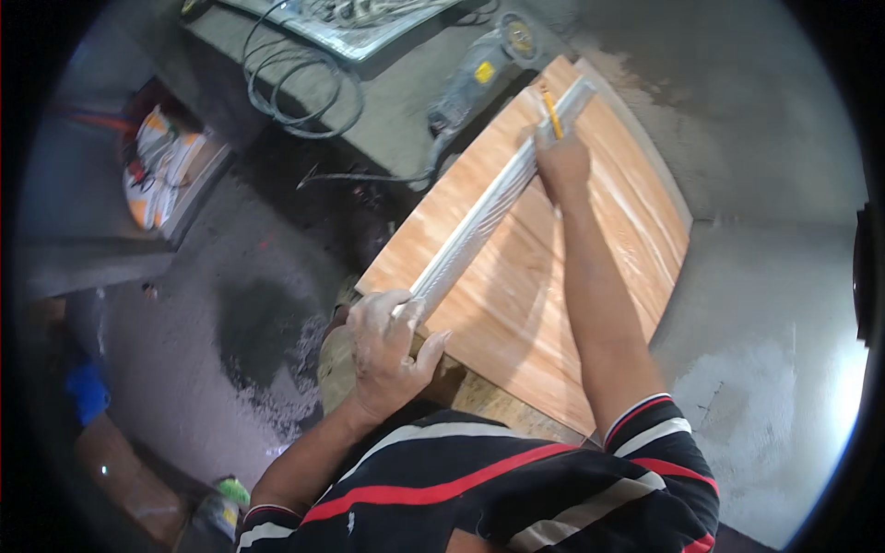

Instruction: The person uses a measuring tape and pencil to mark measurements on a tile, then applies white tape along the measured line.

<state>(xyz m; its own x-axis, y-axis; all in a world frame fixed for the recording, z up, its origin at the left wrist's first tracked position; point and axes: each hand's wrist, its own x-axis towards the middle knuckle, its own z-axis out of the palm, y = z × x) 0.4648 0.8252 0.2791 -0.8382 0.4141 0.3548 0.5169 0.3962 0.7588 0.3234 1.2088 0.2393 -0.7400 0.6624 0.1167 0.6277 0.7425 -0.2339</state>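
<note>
A large tile (636, 212) with a tan, wood-like grain lies flat before me, slanting up to the right. Across it, from near left to far right, runs a long silvery straightedge (479, 226) with a ridged face. My left hand (383, 355), dusty, has its fingers curled over the near end of the straightedge, its thumb apart near the tile's front edge. Near the far end, my right hand (562, 166) is closed on a yellow pencil (552, 112) beside the straightedge. The pencil's tip reaches toward the tile's far edge; whether it touches is too small to tell.
An angle grinder (479, 74) lies on a grey slab (392, 115) beyond the tile, near a coiled cable (304, 106) and a cluttered tray (369, 37). An orange-and-white bag (161, 170) stands at left. A grey wall (765, 138) borders the right.
</note>
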